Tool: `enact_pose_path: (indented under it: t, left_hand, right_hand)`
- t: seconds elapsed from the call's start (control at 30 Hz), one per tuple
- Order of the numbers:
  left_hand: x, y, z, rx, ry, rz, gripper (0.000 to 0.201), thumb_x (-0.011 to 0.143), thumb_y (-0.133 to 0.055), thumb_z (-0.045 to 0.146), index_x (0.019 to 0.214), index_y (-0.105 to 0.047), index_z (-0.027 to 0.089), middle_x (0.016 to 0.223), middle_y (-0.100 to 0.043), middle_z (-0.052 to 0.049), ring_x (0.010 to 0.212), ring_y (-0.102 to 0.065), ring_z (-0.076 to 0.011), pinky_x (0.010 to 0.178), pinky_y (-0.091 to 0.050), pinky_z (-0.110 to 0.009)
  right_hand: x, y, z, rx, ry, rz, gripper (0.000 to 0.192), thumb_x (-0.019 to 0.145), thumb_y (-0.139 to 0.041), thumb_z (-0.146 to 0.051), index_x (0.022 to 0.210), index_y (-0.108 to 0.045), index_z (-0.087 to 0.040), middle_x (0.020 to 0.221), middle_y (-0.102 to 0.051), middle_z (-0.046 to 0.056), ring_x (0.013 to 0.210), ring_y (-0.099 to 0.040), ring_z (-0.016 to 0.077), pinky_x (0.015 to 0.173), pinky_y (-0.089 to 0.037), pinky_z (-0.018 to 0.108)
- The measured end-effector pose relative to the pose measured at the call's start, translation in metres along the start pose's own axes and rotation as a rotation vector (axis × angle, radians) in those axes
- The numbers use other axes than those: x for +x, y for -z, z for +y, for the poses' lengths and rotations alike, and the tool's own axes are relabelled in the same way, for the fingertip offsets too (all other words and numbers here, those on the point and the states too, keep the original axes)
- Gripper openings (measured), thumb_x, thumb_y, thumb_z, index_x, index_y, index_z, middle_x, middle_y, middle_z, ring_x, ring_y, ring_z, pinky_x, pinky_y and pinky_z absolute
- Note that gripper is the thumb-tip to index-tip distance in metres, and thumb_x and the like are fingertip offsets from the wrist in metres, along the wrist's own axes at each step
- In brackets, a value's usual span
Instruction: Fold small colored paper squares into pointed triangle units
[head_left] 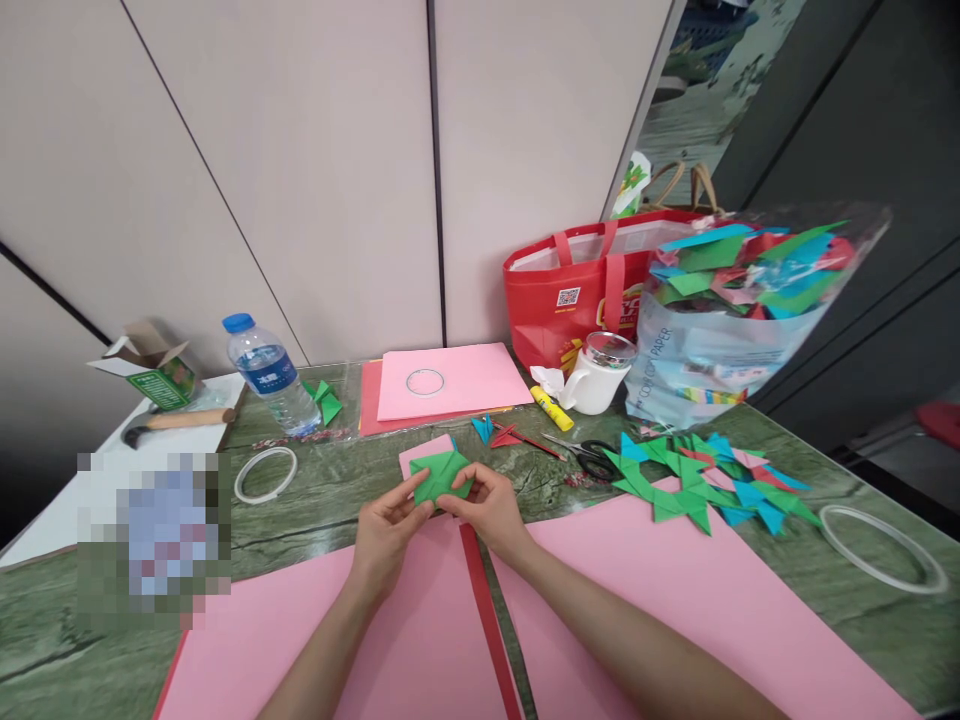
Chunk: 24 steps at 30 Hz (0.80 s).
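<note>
Between my two hands is a folded piece of green paper (441,476), held up above the table with creases across its face. My left hand (386,525) pinches its left side between thumb and fingers. On the right side, my right hand (491,505) grips the edge the same way. A small stack of pink paper squares (420,450) lies just behind the green piece, partly hidden by it. Under my wrists are large pink sheets (300,620), with a red strip (487,620) showing between them.
Folded paper stars (675,480), scissors (592,458), a pencil (536,443) and a glue stick (551,408) lie to the right. Behind stand a white mug (596,385), a red bag (551,310) and a bag of coloured paper (720,350). A water bottle (274,380), hammer (180,425) and tape roll (266,475) are left.
</note>
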<state>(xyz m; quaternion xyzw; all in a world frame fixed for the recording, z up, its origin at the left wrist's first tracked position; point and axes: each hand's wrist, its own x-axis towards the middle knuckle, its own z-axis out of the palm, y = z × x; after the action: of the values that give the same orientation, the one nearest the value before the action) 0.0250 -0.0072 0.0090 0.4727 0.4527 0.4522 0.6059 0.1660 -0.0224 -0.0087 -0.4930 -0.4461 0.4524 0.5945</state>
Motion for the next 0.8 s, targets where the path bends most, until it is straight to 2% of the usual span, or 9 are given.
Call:
enact_pose_path:
  t: [0.13, 0.3, 0.57, 0.8]
  left_hand:
    - [0.0, -0.0013, -0.0025, -0.004, -0.013, 0.032, 0.052, 0.055, -0.073, 0.024, 0.105, -0.061, 0.014, 0.052, -0.059, 0.003, 0.055, -0.054, -0.0119, 0.061, -0.046, -0.026]
    - [-0.0004, -0.0019, -0.0037, -0.011, -0.001, 0.038, 0.053, 0.056, -0.072, 0.023, 0.107, -0.06, 0.015, 0.073, -0.067, -0.002, 0.069, -0.059, -0.0152, 0.07, -0.047, -0.027]
    - [-0.0038, -0.0059, 0.0037, 0.046, -0.022, 0.049, 0.053, 0.053, -0.074, 0.021, 0.104, -0.062, 0.014, 0.082, -0.069, -0.005, 0.082, -0.061, -0.0201, 0.075, -0.048, -0.029]
    - [-0.0039, -0.0065, 0.0009, 0.033, -0.017, 0.065, 0.055, 0.055, -0.073, 0.024, 0.107, -0.06, 0.015, 0.083, -0.07, -0.005, 0.078, -0.062, -0.0196, 0.071, -0.049, -0.028]
  right_hand:
    - [-0.0008, -0.0018, -0.001, 0.059, -0.003, -0.004, 0.027, 0.054, -0.071, -0.03, 0.066, -0.049, -0.019, 0.055, -0.049, -0.005, 0.05, -0.048, 0.0104, 0.045, -0.039, 0.021]
    - [-0.0006, -0.0034, -0.0006, 0.18, -0.049, -0.029, 0.027, 0.055, -0.071, -0.026, 0.068, -0.048, -0.018, 0.053, -0.053, -0.005, 0.048, -0.052, 0.0108, 0.045, -0.041, 0.021]
    - [-0.0009, -0.0028, -0.0022, 0.175, -0.06, -0.013, 0.029, 0.056, -0.071, -0.03, 0.068, -0.048, -0.019, 0.052, -0.057, -0.004, 0.049, -0.056, 0.0138, 0.044, -0.044, 0.023]
    - [-0.0011, -0.0047, -0.0054, 0.157, -0.054, -0.003, 0.029, 0.055, -0.071, -0.032, 0.067, -0.048, -0.019, 0.05, -0.055, -0.004, 0.046, -0.055, 0.0132, 0.044, -0.044, 0.024]
